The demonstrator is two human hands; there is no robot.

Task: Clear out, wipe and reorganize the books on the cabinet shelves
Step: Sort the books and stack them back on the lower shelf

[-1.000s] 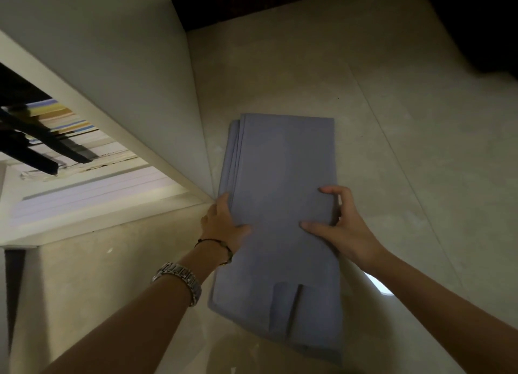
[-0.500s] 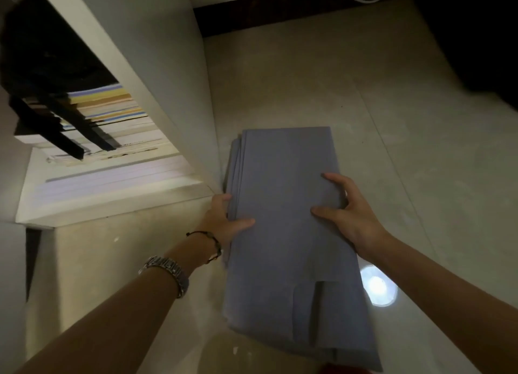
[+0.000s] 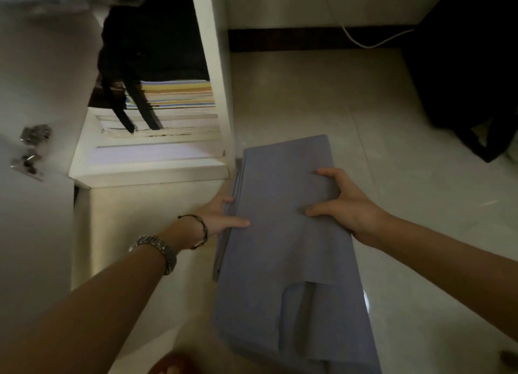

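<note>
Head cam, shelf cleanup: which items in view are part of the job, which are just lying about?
Part of the job:
- folded blue-grey cloth, gripped at its sides by left hand and right hand
- stacked books in the white cabinet

Lying about:
- black bag on the floor
- white cable along the wall
- black straps hanging over the books

Pale tiled floor (image 3: 322,99); dark bag (image 3: 459,79), white cable (image 3: 372,44) on it.
</note>
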